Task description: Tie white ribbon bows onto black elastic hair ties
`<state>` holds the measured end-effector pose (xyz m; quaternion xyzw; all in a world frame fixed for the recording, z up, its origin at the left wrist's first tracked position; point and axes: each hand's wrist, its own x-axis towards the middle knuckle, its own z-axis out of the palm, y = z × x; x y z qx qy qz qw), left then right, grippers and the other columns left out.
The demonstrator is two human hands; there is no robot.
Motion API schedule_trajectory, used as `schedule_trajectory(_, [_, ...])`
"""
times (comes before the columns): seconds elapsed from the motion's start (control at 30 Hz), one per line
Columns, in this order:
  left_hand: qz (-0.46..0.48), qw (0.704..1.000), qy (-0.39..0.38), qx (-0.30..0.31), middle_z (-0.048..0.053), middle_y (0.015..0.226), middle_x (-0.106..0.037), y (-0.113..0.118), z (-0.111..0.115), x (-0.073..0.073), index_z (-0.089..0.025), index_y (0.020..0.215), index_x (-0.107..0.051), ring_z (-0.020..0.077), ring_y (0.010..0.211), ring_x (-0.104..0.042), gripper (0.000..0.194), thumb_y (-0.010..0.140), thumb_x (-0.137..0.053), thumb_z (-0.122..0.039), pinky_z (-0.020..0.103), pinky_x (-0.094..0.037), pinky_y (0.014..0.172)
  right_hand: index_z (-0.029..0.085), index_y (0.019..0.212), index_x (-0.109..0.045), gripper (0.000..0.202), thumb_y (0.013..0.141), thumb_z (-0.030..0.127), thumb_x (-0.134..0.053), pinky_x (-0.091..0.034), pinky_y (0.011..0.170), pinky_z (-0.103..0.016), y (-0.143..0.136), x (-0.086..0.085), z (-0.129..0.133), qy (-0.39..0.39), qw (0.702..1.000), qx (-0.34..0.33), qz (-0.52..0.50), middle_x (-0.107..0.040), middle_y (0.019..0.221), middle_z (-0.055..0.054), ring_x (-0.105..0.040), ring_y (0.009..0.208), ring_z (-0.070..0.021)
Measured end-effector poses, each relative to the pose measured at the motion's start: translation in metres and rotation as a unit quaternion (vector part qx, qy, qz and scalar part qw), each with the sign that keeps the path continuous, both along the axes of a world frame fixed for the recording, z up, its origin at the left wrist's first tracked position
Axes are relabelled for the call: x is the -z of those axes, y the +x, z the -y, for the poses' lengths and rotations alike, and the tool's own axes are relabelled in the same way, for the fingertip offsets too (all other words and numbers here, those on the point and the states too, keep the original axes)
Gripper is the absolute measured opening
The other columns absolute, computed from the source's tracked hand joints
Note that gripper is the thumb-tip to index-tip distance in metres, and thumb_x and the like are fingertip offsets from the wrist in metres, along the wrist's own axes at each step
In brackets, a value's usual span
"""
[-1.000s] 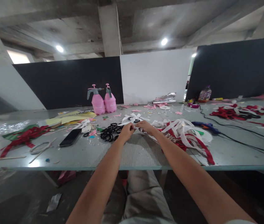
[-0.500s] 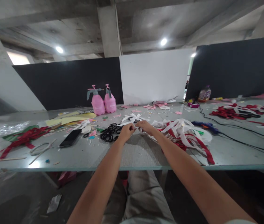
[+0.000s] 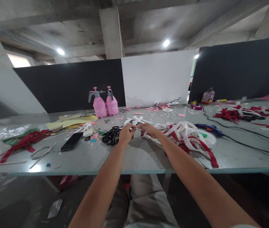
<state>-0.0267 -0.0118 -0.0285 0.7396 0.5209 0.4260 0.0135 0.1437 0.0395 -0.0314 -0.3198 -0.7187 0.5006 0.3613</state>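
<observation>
My left hand (image 3: 126,133) and my right hand (image 3: 148,129) meet over the middle of the table, fingers pinched on a thin white ribbon (image 3: 137,128) stretched between them. Just behind my hands lies a white ribbon bow (image 3: 135,120). A heap of black elastic bands (image 3: 110,136) is close to the left of my left hand. Beside my right forearm, a tangled pile of white and red ribbons (image 3: 184,134) spreads over the tabletop.
A black phone (image 3: 72,141) and red ribbons (image 3: 27,142) lie on the left. Two pink spray bottles (image 3: 99,107) (image 3: 112,104) stand at the back. On the right are a blue glue gun (image 3: 209,129) with a black cord, a bottle (image 3: 208,96) and more ribbons (image 3: 234,114).
My left hand has turned and shifted slightly left, its fingers now pointing more toward my right hand. My right hand has barely moved.
</observation>
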Motion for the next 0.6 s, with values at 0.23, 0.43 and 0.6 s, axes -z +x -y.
schedule_trajectory(0.23, [-0.069, 0.998, 0.004, -0.011, 0.002, 0.095, -0.064, 0.0012, 0.0086, -0.0059, -0.025, 0.096, -0.067, 0.0140, 0.079, -0.057, 0.019, 0.083, -0.053, -0.024, 0.026, -0.041, 0.073, 0.017, 0.057, -0.053, 0.037, 0.064, 0.049, -0.068, -0.038, 0.045, -0.021, -0.0012, 0.0022, -0.0053, -0.009, 1.000, -0.011, 0.002, -0.037, 0.048, 0.006, -0.035, 0.045, -0.0071])
schedule_trajectory(0.43, [-0.115, 0.992, 0.031, -0.044, 0.003, 0.097, -0.065, 0.0034, 0.0110, -0.0097, -0.024, 0.091, -0.068, 0.0173, 0.096, -0.056, 0.022, 0.088, -0.048, -0.032, 0.032, -0.035, 0.088, 0.016, 0.057, -0.053, 0.038, 0.064, 0.050, -0.066, -0.036, 0.046, -0.021, 0.0005, 0.0021, -0.0074, 0.025, 1.000, 0.000, 0.011, -0.035, 0.050, 0.006, -0.035, 0.047, -0.0068])
schedule_trajectory(0.6, [-0.131, 0.988, 0.025, -0.079, 0.004, 0.097, -0.066, 0.0025, 0.0095, -0.0100, -0.025, 0.086, -0.069, 0.0200, 0.101, -0.054, 0.021, 0.085, -0.052, -0.038, 0.035, -0.032, 0.090, 0.015, 0.059, -0.054, 0.038, 0.064, 0.051, -0.065, -0.034, 0.047, -0.020, -0.0007, 0.0004, -0.0056, 0.059, 0.997, 0.007, 0.055, -0.038, 0.051, 0.006, -0.038, 0.047, -0.0067])
